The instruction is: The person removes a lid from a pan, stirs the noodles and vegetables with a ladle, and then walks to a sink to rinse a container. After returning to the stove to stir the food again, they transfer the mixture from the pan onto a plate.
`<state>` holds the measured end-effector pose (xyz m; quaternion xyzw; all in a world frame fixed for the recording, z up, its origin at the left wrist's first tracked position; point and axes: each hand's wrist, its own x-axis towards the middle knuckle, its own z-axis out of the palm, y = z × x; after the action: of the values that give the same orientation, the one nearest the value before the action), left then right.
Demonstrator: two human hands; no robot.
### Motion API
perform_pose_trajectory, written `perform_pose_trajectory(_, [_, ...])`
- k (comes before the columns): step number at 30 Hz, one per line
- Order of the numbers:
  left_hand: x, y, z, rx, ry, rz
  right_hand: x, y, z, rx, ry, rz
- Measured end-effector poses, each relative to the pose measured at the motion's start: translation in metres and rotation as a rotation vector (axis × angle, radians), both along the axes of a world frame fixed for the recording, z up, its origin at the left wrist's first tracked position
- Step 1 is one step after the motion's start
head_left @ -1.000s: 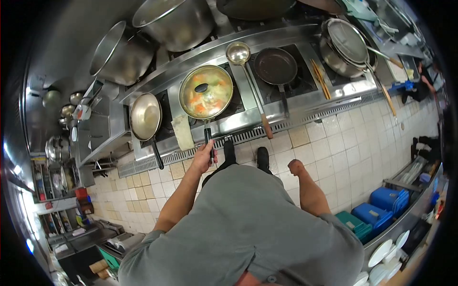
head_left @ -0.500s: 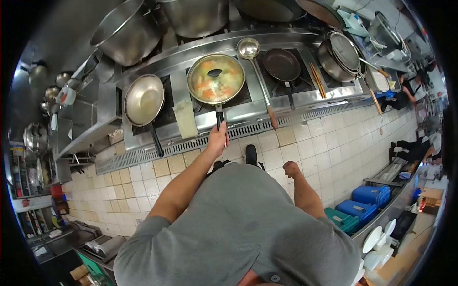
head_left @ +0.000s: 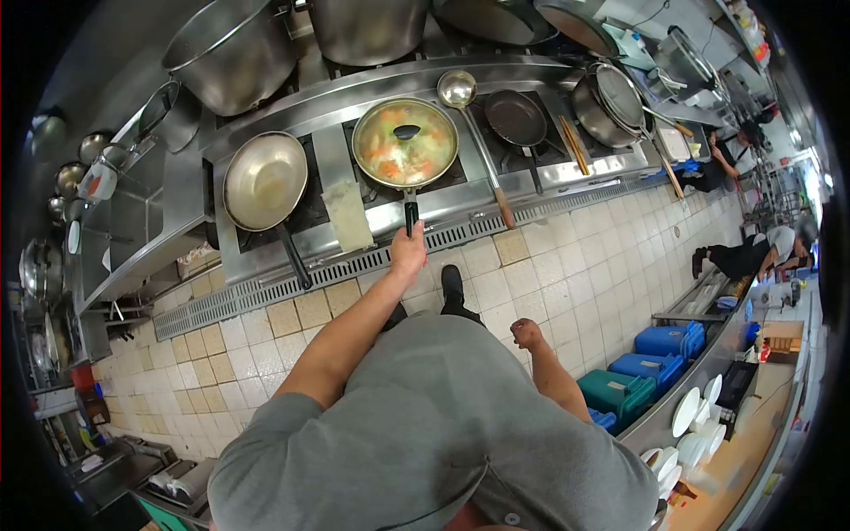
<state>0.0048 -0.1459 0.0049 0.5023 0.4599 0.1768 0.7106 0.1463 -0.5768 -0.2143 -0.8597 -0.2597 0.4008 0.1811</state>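
Observation:
My left hand [head_left: 408, 255] is wrapped round the black handle of a frying pan [head_left: 409, 188] on the stove. A glass lid [head_left: 421, 118] with a black knob covers the pan. Orange and pale green pieces of food show through the glass. My right hand [head_left: 526, 334] hangs over the tiled floor with its fingers curled in, apart from everything, and nothing shows in it. Left of the covered pan lies a folded cloth [head_left: 348, 217], and beyond it a bare frying pan [head_left: 257, 199]. To the right rests a long ladle [head_left: 482, 146].
A small dark pan [head_left: 515, 118], chopsticks [head_left: 574, 146] and a pot with strainers [head_left: 602, 119] line the stove's right part. Large stockpots [head_left: 232, 66] stand behind. Lidded bins [head_left: 668, 341] and stacked plates [head_left: 686, 411] are at right. Two people [head_left: 770, 252] work farther off.
The camera view has shifted slightly. My left hand keeps its grip on the pan handle, and the pan stays on the stove. My right hand remains curled at my side.

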Motion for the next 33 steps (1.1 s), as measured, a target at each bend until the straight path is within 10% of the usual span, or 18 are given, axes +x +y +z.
perform_pose_trajectory(7, [0.01,-0.009,-0.005,-0.048,-0.018,0.049,0.013,-0.033,-0.04,-0.067,0.043,0.17])
perform_pose_trajectory(9, [0.009,-0.006,-0.012,-0.108,-0.038,0.055,0.011,0.003,0.018,0.0,0.167,-0.223])
perform_pose_trajectory(14, [0.022,0.058,0.014,0.984,0.209,0.098,0.059,0.101,0.099,0.33,0.078,-0.504])
perform_pose_trajectory(19, [0.104,0.125,0.108,1.439,0.534,-0.364,0.12,0.221,0.122,0.698,-0.061,-0.457])
perform_pose_trajectory(22, [0.143,0.167,0.1,1.22,0.869,-0.764,0.176,0.272,0.117,0.673,0.241,-0.418])
perform_pose_trajectory(27, [0.159,0.2,0.072,1.217,0.909,-0.729,0.169,0.325,0.209,0.359,0.69,-0.473])
perform_pose_trajectory(33, [0.139,0.211,0.082,1.248,0.535,-0.617,0.149,0.312,0.241,0.434,0.231,-0.197])
